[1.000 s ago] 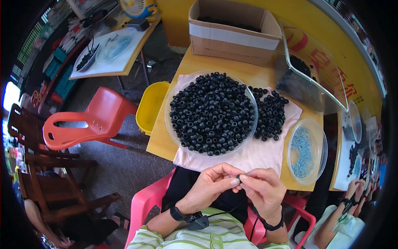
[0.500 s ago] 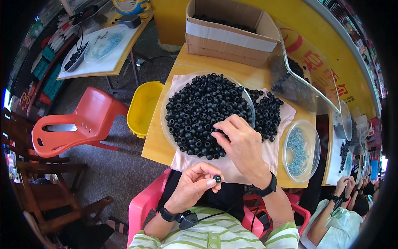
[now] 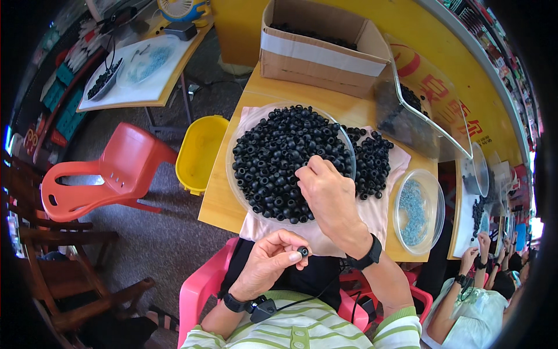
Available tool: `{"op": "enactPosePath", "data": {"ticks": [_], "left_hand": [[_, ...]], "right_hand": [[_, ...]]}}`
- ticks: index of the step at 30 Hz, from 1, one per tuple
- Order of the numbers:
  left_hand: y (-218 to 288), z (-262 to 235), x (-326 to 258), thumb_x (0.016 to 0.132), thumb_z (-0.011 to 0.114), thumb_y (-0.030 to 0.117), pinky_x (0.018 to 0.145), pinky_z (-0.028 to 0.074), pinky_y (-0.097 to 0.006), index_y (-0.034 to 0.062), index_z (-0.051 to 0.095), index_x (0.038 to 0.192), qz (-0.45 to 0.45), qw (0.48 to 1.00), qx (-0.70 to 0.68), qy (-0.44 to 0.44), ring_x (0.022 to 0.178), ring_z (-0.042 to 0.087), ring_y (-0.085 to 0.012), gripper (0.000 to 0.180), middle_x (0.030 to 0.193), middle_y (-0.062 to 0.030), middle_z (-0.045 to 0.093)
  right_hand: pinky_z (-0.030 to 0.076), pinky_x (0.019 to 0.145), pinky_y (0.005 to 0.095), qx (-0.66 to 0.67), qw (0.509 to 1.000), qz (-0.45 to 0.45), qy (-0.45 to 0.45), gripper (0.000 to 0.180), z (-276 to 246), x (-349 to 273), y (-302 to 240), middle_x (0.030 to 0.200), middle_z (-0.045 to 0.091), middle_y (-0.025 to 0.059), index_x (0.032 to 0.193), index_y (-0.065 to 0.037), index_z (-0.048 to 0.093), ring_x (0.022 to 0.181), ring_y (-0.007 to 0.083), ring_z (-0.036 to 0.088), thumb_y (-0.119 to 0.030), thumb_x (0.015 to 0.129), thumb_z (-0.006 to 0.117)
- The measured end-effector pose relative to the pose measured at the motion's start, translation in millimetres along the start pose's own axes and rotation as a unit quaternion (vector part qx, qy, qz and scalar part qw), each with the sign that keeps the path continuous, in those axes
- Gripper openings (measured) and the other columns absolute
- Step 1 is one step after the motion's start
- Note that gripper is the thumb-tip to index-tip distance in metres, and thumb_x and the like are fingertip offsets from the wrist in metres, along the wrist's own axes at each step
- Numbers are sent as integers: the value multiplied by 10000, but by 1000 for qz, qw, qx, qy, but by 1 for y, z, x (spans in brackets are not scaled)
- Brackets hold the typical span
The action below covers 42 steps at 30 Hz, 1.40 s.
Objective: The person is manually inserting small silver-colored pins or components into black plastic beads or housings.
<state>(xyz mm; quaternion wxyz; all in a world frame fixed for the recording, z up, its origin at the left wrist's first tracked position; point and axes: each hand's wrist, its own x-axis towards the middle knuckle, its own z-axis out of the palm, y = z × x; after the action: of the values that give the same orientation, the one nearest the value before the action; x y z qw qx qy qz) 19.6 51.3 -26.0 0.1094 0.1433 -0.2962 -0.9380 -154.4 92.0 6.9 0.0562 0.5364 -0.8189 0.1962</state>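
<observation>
My left hand [image 3: 272, 260] pinches a small round black piece with a hole [image 3: 303, 251] between thumb and forefinger, just in front of the table edge. Over the right side of a wide clear bowl [image 3: 230, 185], my right hand [image 3: 327, 191] has its fingers drawn together at the pile of black hollow pieces [image 3: 282, 160]. Whatever lies between those fingertips is hidden. More loose black pieces [image 3: 374, 163] are spread on a pink cloth [image 3: 401, 160] beside the bowl.
A round clear tub [image 3: 433, 232] of small pale-blue translucent pieces stands at the right. Behind are a cardboard box [image 3: 319, 64] and a clear bin [image 3: 418, 125] with black pieces. A yellow bucket [image 3: 200, 154] and red chair [image 3: 125, 166] stand left; another person [image 3: 474, 311] sits right.
My right hand has shifted slightly left and up over the pile, its fingers more closed. The left hand keeps its black piece almost in place.
</observation>
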Motion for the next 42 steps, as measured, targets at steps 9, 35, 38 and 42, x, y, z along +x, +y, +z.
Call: {"op": "enactPosePath", "data": {"ticks": [9, 35, 38, 42], "left_hand": [[-6, 8, -4, 851, 677, 119, 692, 478, -271, 5, 600, 973, -14, 1000, 27, 4, 782, 592, -160, 184, 942, -126, 626], [-26, 15, 2, 879, 620, 3, 741, 507, -285, -12, 586, 1016, -31, 998, 55, -31, 835, 620, -153, 141, 995, -131, 651], [-26, 15, 1, 891, 623, 23, 760, 516, -288, -15, 582, 1036, -30, 998, 55, -33, 855, 633, -164, 156, 1012, -146, 655], [-26, 17, 2, 900, 631, 43, 782, 522, -285, -14, 577, 1051, -53, 997, 48, -29, 875, 646, -175, 170, 1034, -165, 657]], "right_hand": [[512, 572, 320, 82, 994, -13, 70, 117, 1, -5, 12, 828, 589, 29, 835, -69, 627, 692, 212, 620, -52, 743, 697], [495, 630, 331, 208, 944, 242, 89, 121, -27, -141, 52, 847, 624, 85, 926, -58, 684, 716, 250, 629, -68, 808, 709], [492, 625, 331, 201, 949, 222, 100, 110, -25, -141, 49, 843, 620, 78, 916, -70, 685, 718, 249, 625, -69, 808, 707], [488, 620, 328, 146, 963, 190, 124, 106, -21, -143, 45, 833, 610, 75, 897, -71, 682, 725, 250, 620, -73, 798, 717]]}}
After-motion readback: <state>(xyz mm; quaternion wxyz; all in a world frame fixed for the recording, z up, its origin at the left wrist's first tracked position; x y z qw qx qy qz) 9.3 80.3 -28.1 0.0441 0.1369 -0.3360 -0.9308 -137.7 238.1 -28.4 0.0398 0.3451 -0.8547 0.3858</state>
